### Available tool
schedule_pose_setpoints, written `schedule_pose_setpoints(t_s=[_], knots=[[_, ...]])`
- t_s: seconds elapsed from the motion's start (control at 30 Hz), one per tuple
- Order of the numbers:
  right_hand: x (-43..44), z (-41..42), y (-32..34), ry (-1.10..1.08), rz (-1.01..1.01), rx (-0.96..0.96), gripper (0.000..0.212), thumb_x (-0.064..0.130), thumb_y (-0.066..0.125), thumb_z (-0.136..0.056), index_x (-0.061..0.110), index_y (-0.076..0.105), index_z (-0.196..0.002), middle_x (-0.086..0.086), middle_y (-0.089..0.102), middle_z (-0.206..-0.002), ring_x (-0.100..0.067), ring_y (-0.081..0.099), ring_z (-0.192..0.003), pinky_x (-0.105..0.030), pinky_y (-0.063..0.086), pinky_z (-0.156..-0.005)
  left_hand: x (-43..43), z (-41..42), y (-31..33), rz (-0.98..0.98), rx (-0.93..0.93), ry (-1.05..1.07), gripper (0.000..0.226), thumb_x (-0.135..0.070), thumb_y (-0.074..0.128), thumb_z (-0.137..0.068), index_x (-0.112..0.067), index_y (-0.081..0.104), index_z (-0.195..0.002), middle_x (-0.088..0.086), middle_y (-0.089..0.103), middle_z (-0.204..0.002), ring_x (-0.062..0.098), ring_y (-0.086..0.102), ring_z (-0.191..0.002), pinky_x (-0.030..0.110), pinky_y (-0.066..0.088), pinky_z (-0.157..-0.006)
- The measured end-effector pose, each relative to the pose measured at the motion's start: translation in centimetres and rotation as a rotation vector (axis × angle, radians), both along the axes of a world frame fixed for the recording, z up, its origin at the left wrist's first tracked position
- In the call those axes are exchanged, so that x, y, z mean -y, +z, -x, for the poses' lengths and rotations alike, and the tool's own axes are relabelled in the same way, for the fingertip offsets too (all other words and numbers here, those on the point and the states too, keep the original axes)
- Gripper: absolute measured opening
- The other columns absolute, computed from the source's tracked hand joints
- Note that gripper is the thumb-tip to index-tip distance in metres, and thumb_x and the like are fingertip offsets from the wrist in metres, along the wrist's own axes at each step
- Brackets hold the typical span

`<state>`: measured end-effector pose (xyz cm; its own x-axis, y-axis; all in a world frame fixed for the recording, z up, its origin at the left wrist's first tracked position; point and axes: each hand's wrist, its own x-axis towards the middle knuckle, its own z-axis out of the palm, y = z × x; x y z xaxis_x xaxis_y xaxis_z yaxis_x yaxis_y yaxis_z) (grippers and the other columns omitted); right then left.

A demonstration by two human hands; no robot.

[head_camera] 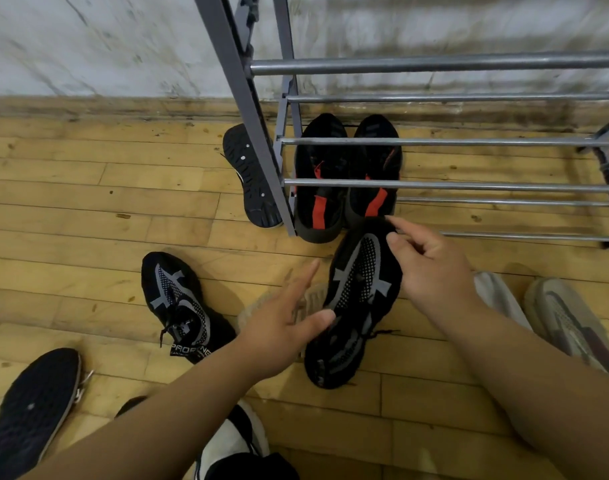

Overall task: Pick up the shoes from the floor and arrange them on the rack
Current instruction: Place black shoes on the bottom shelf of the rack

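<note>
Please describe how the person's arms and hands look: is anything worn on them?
The left forearm and the right forearm are bare to the frame edge; no sleeve shows. The left hand and the right hand wear no glove; no ring, watch or bracelet is visible.

Even, fairly bright indoor light falls from above and looks warm on the wooden floor [88, 209]. The rack [434, 65] bars carry thin pale glints and throw soft striped shadows onto the boards at far right. Shadows beside the black shoes [178, 299] are faint and diffuse, and their dark uppers hold little detail. The far wall [88, 46] is smeared by motion blur, its marks drawn into streaks. Wide-angle distortion bows the floorboards and leans the rack's post, with the strongest stretching at the near corners. The left hand [282, 327] and right hand [431, 268] look slightly soft.
</note>
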<state>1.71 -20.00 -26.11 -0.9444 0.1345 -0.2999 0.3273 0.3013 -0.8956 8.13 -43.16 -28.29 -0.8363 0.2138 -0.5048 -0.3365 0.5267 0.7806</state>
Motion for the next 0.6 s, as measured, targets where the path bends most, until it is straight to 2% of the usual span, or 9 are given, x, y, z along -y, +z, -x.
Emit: schedule_pose_setpoints(t_s=[0.07, 0.13, 0.2, 0.3, 0.37, 0.43, 0.5, 0.6], knots=[[1.7, -0.1, -0.3, -0.056, 0.04, 0.057, 0.032, 0.035, 0.06, -0.103, 0.042, 0.066, -0.133, 0.016, 0.072, -0.121, -0.005, 0.068, -0.113, -0.038, 0.057, -0.1, 0.1, -1.2, 0.2, -0.008, -0.019, -0.011, 0.079, -0.039, 0.066, -0.098, -0.068, 0.012, -0.148, -0.057, 0.035, -0.137, -0.027, 0.033, -0.131, 0.005, 0.032, -0.108], [3.3, -0.4, -0.6, -0.058, 0.061, 0.121, 0.036, 0.039, 0.06, -0.102, 0.045, 0.061, -0.137, 0.013, 0.07, -0.126, -0.008, 0.066, -0.116, -0.04, 0.056, -0.103, 0.6, -2.3, 0.2, 0.001, -0.009, 0.026, 0.082, -0.025, 0.067, -0.098, -0.063, 0.017, -0.15, -0.068, 0.033, -0.123, -0.036, 0.034, -0.12, -0.005, 0.03, -0.097], [4.5, -1.1, -0.7, 0.01, 0.066, 0.172, 0.042, 0.043, 0.057, -0.102, 0.053, 0.051, -0.142, 0.012, 0.064, -0.137, -0.01, 0.062, -0.124, -0.04, 0.054, -0.104, 1.3, -3.4, 0.1, -0.038, 0.023, 0.138, 0.081, -0.019, 0.07, -0.096, -0.056, 0.026, -0.153, -0.062, 0.041, -0.123, -0.031, 0.043, -0.118, -0.003, 0.037, -0.092], [5.8, -2.6, -0.3, 0.139, 0.203, 0.245, 0.051, 0.029, 0.053, -0.107, 0.051, 0.04, -0.151, 0.014, 0.058, -0.141, -0.009, 0.059, -0.128, -0.03, 0.054, -0.101, 1.6, -4.8, 0.4, -0.055, 0.025, 0.285, 0.077, -0.017, 0.074, -0.093, -0.049, 0.035, -0.152, -0.056, 0.05, -0.12, -0.026, 0.052, -0.114, 0.0, 0.044, -0.09], [6.3, -4.1, -1.0, 0.227, 0.282, 0.307, 0.055, 0.018, 0.05, -0.108, 0.046, 0.037, -0.155, 0.015, 0.053, -0.146, -0.008, 0.055, -0.132, -0.02, 0.054, -0.095, 1.7, -5.3, 0.4, -0.078, 0.036, 0.363, 0.076, -0.019, 0.074, -0.093, -0.049, 0.038, -0.152, -0.044, 0.06, -0.124, -0.016, 0.058, -0.116, 0.013, 0.05, -0.099], [6.8, -5.5, -1.5, 0.308, 0.328, 0.363, 0.06, 0.014, 0.049, -0.109, 0.046, 0.032, -0.157, 0.02, 0.054, -0.145, 0.001, 0.056, -0.128, -0.014, 0.054, -0.089, 1.8, -5.2, 0.7, -0.133, 0.046, 0.455, 0.073, -0.02, 0.071, -0.095, -0.048, 0.038, -0.153, -0.027, 0.066, -0.129, -0.006, 0.063, -0.119, 0.028, 0.053, -0.104], [7.3, -6.4, -2.0, 0.333, 0.368, 0.388, 0.065, 0.013, 0.052, -0.107, 0.051, 0.029, -0.155, 0.028, 0.06, -0.134, 0.01, 0.062, -0.116, -0.016, 0.056, -0.087, 2.3, -5.0, 0.9, -0.169, 0.06, 0.5, 0.069, -0.022, 0.069, -0.097, -0.049, 0.038, -0.153, -0.018, 0.067, -0.133, 0.001, 0.065, -0.12, 0.035, 0.054, -0.105], [7.8, -6.4, -2.4, 0.317, 0.356, 0.387, 0.072, 0.012, 0.059, -0.104, 0.05, 0.028, -0.157, 0.02, 0.064, -0.136, -0.001, 0.064, -0.122, -0.033, 0.057, -0.1, 3.3, -4.7, 1.4, -0.203, 0.099, 0.463, 0.055, -0.032, 0.064, -0.099, -0.054, 0.044, -0.145, -0.016, 0.07, -0.127, 0.002, 0.067, -0.115, 0.031, 0.056, -0.099]])
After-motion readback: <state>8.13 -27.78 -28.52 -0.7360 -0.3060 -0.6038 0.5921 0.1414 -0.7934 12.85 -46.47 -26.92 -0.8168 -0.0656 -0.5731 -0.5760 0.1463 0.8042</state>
